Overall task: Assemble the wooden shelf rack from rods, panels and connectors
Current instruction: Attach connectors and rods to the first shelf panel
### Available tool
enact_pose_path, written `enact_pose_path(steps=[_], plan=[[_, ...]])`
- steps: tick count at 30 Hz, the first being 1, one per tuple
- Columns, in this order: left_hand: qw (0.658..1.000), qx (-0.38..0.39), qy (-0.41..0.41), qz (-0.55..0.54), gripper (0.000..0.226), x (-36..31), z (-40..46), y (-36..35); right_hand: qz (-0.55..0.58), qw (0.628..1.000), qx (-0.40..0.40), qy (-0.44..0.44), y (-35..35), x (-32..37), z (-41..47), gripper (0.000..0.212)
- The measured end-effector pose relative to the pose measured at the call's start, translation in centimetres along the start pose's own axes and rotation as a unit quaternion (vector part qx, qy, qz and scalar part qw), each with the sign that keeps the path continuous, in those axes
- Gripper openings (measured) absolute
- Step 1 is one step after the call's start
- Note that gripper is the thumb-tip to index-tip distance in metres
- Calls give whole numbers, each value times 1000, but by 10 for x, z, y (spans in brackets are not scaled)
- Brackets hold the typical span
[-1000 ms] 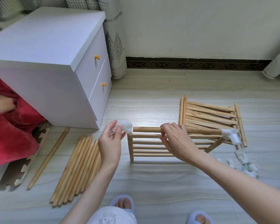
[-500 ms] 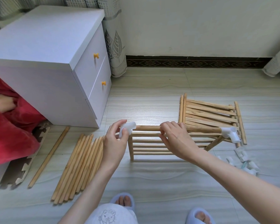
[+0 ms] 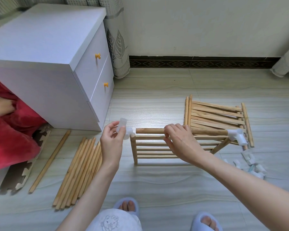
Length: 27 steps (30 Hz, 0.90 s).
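Observation:
My left hand [image 3: 112, 140] pinches a white plastic connector [image 3: 123, 129], held just left of the bare left end of a horizontal wooden rod [image 3: 150, 130]; a small gap separates them. My right hand [image 3: 178, 140] grips that rod near its middle. The rod's right end sits in another white connector [image 3: 237, 135]. Below the rod a slatted wooden panel [image 3: 150, 149] stands upright on the floor. Behind it, more slatted panels [image 3: 217, 115] lie stacked flat.
A bundle of loose rods [image 3: 80, 172] lies on the floor at left, with a single rod [image 3: 48, 162] beside it. Spare white connectors [image 3: 250, 164] are scattered at right. A white drawer cabinet [image 3: 57, 64] stands at back left beside a red blanket [image 3: 10, 130]. My slippered feet [image 3: 128, 205] are below.
The connector in my left hand has come off the rod's left end and been turned upward, leaving the rod end bare. My right hand has stayed on the rod.

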<state>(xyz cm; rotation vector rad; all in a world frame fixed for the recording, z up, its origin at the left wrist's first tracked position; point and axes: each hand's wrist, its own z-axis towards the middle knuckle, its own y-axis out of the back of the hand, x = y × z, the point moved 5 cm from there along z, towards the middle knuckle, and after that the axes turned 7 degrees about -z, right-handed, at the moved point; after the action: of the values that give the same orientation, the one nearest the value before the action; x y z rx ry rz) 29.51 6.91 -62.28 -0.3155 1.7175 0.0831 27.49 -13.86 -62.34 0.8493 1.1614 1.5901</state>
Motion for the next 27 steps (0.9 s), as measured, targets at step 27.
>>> enact_pose_path(steps=[27], plan=[[986,102,-125,40,32,10,-5,3,24,999,39,-25,5,2,0,16]])
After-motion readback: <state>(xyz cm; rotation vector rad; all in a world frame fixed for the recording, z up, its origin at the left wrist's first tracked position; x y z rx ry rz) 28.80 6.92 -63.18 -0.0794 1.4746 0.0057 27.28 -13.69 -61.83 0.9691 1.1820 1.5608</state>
